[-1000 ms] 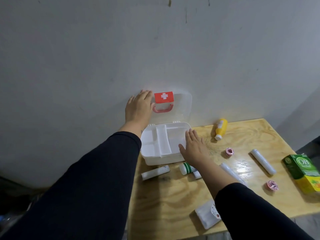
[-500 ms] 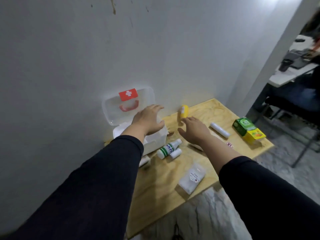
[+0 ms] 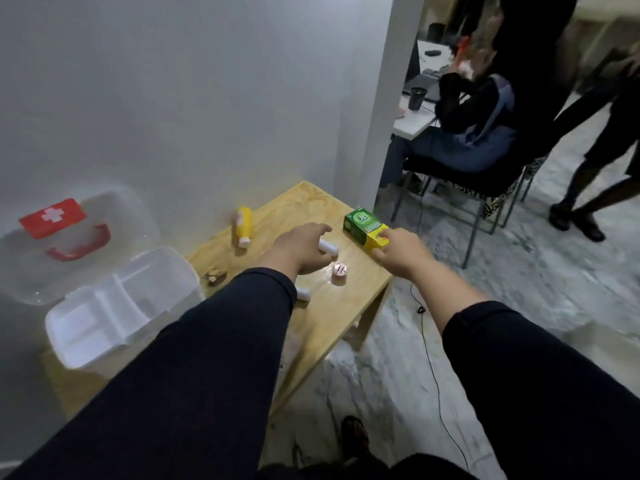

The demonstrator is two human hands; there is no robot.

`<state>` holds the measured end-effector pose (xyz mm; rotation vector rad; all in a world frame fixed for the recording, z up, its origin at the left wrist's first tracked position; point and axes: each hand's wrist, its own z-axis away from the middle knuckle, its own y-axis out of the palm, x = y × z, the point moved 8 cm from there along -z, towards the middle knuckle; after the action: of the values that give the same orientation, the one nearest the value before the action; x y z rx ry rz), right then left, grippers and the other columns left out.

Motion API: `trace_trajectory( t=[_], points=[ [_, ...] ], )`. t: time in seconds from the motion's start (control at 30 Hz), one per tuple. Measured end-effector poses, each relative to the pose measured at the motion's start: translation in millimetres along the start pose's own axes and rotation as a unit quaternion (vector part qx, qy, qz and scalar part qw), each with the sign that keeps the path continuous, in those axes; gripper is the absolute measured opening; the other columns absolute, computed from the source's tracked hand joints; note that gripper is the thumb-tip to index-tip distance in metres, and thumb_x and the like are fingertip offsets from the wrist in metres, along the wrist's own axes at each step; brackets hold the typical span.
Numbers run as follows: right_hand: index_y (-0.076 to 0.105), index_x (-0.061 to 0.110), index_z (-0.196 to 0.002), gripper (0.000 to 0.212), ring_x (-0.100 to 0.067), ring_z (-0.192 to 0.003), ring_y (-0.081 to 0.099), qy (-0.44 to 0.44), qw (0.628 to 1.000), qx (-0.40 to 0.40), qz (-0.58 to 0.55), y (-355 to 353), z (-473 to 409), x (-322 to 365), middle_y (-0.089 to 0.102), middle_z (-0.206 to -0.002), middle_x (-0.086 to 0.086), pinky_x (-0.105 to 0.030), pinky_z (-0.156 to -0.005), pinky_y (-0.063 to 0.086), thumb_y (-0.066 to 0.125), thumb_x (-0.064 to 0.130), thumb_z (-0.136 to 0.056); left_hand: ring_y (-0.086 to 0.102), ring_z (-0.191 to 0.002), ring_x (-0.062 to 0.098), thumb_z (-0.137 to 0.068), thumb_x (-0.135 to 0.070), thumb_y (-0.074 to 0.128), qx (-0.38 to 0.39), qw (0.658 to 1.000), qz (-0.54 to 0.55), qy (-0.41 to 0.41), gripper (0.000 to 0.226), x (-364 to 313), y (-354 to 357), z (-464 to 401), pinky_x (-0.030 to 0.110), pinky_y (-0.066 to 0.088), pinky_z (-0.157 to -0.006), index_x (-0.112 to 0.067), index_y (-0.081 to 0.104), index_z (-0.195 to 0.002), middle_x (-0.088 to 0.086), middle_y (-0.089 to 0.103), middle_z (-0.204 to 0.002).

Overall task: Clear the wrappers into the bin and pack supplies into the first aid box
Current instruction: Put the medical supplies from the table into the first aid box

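Both hands have left the open white plastic first aid box (image 3: 114, 306) at the bench's (image 3: 332, 306) left. The right hand (image 3: 398, 251), grip apart, touches the green-and-yellow carton (image 3: 363, 228); a nudge could tip it off the edge. The left hand (image 3: 301, 249), fingers spread, hovers over a white tube (image 3: 329, 247).

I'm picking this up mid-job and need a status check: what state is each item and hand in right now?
first aid box: open, lid up against the wall, tray compartments look empty.
yellow bottle: lying on its side.
green and yellow carton: closed, on the table.
white roll: lying flat, under the left hand.
left hand: open, reaching over the roll.
right hand: fingertips touching the carton.
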<state>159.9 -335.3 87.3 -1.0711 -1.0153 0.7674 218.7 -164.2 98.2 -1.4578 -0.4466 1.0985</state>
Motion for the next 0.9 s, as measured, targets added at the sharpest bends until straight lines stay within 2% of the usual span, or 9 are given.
trace_trajectory(
  t=[0.1, 0.3, 0.47, 0.57, 0.67, 0.83, 0.9],
  points=[
    [0.048, 0.014, -0.135, 0.048, -0.034, -0.123, 0.048, 0.025, 0.999, 0.014, -0.034, 6.4, -46.0, -44.0, 0.05, -0.134, -0.014, -0.041, -0.103, 0.042, 0.055, 0.029, -0.089, 0.044, -0.133, 0.02, -0.084, -0.033, 0.058, 0.025, 1.0, 0.014, -0.011, 0.062, -23.9, 21.1, -52.5, 0.041, 0.043, -0.105, -0.027, 0.039, -0.142, -0.004, 0.045, -0.147],
    [0.051, 0.016, -0.127, 0.049, -0.03, -0.122, 0.046, 0.044, 0.989, -0.001, -0.142, 39.7, -72.9, -58.9, 0.044, -0.132, -0.009, -0.041, -0.102, 0.042, 0.068, 0.026, -0.082, 0.046, -0.131, 0.02, -0.084, -0.036, 0.055, 0.049, 0.998, 0.002, -0.028, 0.062, -24.7, 48.1, -83.6, 0.051, 0.037, -0.106, -0.027, 0.038, -0.142, -0.003, 0.046, -0.145],
    [0.053, 0.016, -0.118, 0.05, -0.025, -0.11, 0.054, 0.036, 0.978, -0.015, -0.206, 60.0, -95.9, -66.0, 0.049, -0.126, -0.006, -0.035, -0.091, 0.047, 0.076, 0.025, -0.075, 0.043, -0.133, 0.021, -0.087, -0.03, 0.056, 0.067, 0.996, 0.006, -0.056, 0.061, -20.2, 67.9, -104.0, 0.037, 0.038, -0.106, -0.021, 0.037, -0.144, 0.002, 0.046, -0.144],
    [0.055, 0.017, -0.115, 0.043, -0.024, -0.107, 0.055, 0.037, 0.976, -0.018, -0.216, 57.3, -106.3, -68.0, 0.053, -0.12, -0.006, -0.03, -0.083, 0.044, 0.074, 0.021, -0.077, 0.045, -0.13, 0.022, -0.087, -0.029, 0.056, 0.073, 0.994, 0.008, -0.078, 0.057, -14.7, 69.5, -109.6, 0.04, 0.039, -0.105, -0.023, 0.041, -0.141, 0.002, 0.048, -0.142],
    [0.058, 0.015, -0.116, 0.043, -0.025, -0.108, 0.055, 0.004, 0.976, -0.016, -0.216, 42.0, -120.6, -62.6, 0.054, -0.12, -0.008, -0.033, -0.088, 0.047, 0.073, 0.018, -0.076, 0.048, -0.128, 0.022, -0.084, -0.032, 0.056, 0.064, 0.994, 0.002, -0.092, 0.055, -8.4, 63.8, -115.2, 0.047, 0.04, -0.105, -0.025, 0.046, -0.138, 0.001, 0.051, -0.138],
    [0.064, 0.019, -0.113, 0.039, -0.024, -0.096, 0.062, -0.057, 0.977, -0.022, -0.204, 0.1, -143.8, -32.0, 0.055, -0.119, -0.007, -0.035, -0.089, 0.051, 0.073, 0.021, -0.075, 0.046, -0.13, 0.022, -0.086, -0.031, 0.057, 0.03, 0.993, 0.01, -0.113, 0.054, 2.8, 26.4, -114.2, 0.043, 0.043, -0.103, -0.023, 0.046, -0.138, 0.0, 0.048, -0.142],
    [0.064, 0.019, -0.114, 0.039, -0.024, -0.101, 0.06, -0.097, 0.977, -0.026, -0.191, -17.0, -149.5, -7.9, 0.055, -0.12, -0.008, -0.033, -0.09, 0.048, 0.071, 0.021, -0.076, 0.046, -0.13, 0.022, -0.085, -0.032, 0.058, 0.016, 0.992, 0.008, -0.129, 0.053, 15.5, 7.5, -105.8, 0.043, 0.042, -0.104, -0.023, 0.047, -0.137, 0.0, 0.048, -0.143]
  ],
)
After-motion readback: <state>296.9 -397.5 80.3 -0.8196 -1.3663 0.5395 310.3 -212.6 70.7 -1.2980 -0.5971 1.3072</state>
